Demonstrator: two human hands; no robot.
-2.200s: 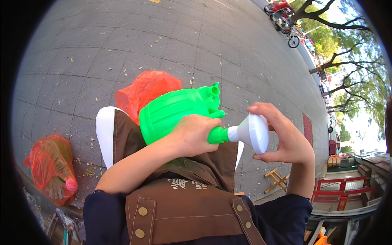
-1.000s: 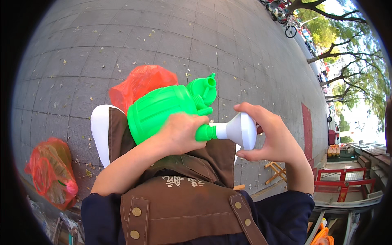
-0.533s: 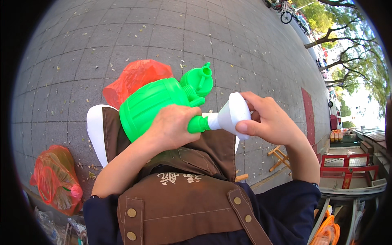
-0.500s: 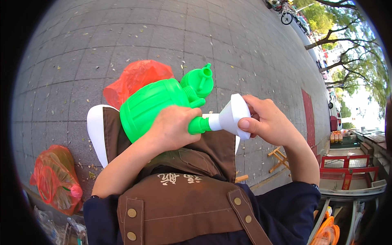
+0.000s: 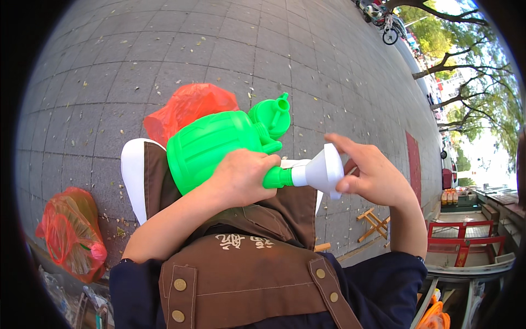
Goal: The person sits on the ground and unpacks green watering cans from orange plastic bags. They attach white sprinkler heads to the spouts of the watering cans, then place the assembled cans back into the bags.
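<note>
A green plastic watering can lies tilted over my lap, its ribbed body to the left. My left hand is closed around its green spout, near the spout's end. On that end sits a white cone-shaped sprinkler head, its wide face turned right. My right hand is at that wide rim with thumb and fingers spread apart; the thumb tip is close to the rim, and whether it touches I cannot tell. A round green cap with a short nozzle shows at the can's far side.
Behind the can is a red plastic bag. Another red bag with things inside lies at the left. Grey paving surrounds me. A folding wooden stool stands right of my lap, and a red-railed metal frame is farther right.
My right hand has loosened from the sprinkler head's rim, its fingers spreading. The can, my left hand and the head have shifted slightly right and down in view.
</note>
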